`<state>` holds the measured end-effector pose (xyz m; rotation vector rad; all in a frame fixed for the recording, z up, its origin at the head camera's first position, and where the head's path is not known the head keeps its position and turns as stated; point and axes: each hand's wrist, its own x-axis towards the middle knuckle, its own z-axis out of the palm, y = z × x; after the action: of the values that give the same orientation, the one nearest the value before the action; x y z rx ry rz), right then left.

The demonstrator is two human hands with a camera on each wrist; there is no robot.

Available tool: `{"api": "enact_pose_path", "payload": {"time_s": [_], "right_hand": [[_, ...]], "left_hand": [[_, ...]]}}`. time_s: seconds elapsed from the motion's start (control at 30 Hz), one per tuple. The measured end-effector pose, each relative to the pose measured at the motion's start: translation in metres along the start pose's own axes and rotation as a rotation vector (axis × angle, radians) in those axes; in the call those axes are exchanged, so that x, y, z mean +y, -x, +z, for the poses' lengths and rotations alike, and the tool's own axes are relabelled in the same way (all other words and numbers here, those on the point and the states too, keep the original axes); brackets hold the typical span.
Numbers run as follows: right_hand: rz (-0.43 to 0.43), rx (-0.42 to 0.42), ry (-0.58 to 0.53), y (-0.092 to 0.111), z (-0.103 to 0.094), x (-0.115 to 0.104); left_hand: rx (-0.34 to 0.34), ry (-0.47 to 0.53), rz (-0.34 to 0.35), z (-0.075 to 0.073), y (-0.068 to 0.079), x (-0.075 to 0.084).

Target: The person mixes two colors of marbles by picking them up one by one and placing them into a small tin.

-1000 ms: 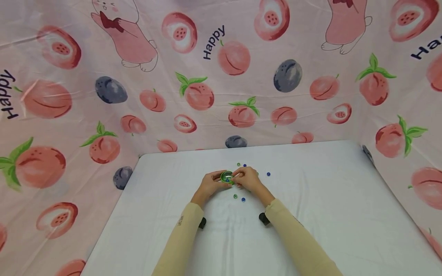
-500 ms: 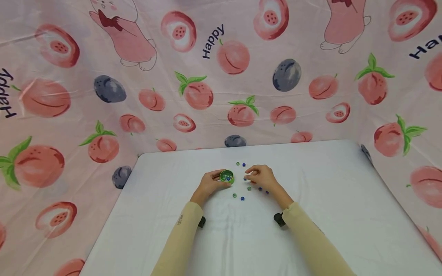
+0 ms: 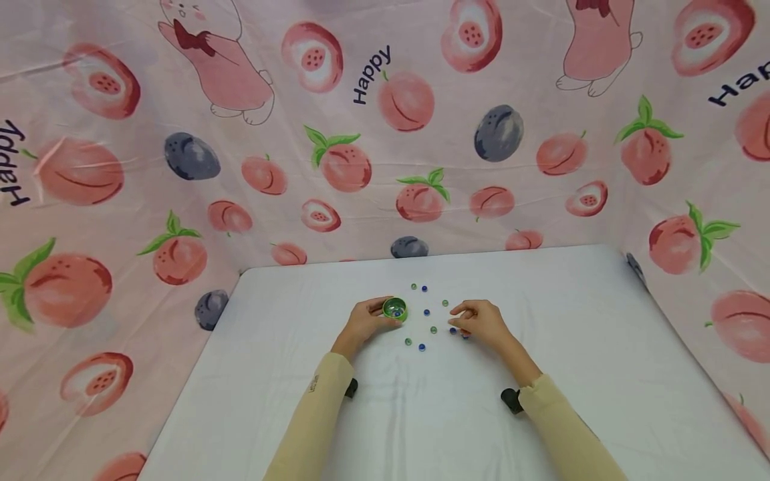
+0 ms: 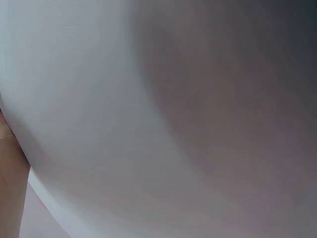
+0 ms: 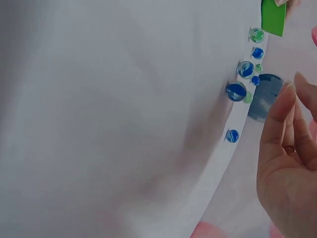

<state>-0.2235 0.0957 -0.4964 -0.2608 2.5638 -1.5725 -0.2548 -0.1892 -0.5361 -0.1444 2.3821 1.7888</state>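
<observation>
My left hand (image 3: 365, 319) grips a small green bowl (image 3: 405, 314), fingers on its far side and thumb on its near side. A blue glass marble (image 3: 397, 313) shows inside it. To the right, my right hand (image 3: 483, 321) hovers at the scattered marbles, thumb and fingertips a little apart with nothing between them. Closest to it are a blue marble (image 3: 453, 331) below the fingertips and a green marble (image 3: 445, 303) up and left. In the right wrist view, several marbles, including a large-looking blue marble (image 5: 236, 91), stand left of the fingers (image 5: 280, 106).
Between the hands lie more marbles: a blue marble (image 3: 426, 312), a green marble (image 3: 434, 330) and others farther back and nearer. A white cloth (image 3: 409, 414) covers the table, with a peach-printed curtain (image 3: 361, 234) behind. The left wrist view holds mostly blurred white cloth.
My right hand has moved from the bowl's rim rightward across the marbles, its fingers parting and uncovering several of them. The left hand and the bowl have stayed in place.
</observation>
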Motion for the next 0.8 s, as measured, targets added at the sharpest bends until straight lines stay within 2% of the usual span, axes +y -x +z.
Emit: {"api": "enact_pose_path", "payload": {"time_s": [0.43,0.8], "right_hand": [[0.086,-0.020,-0.038,0.020,-0.011,0.016],[0.065,-0.030,0.007,0.022,-0.009,0.032]], "left_hand": [[-0.003,-0.004,0.004,-0.001,-0.001,-0.002],[-0.004,-0.001,0.002,0.000,0.002,0.001]]}}
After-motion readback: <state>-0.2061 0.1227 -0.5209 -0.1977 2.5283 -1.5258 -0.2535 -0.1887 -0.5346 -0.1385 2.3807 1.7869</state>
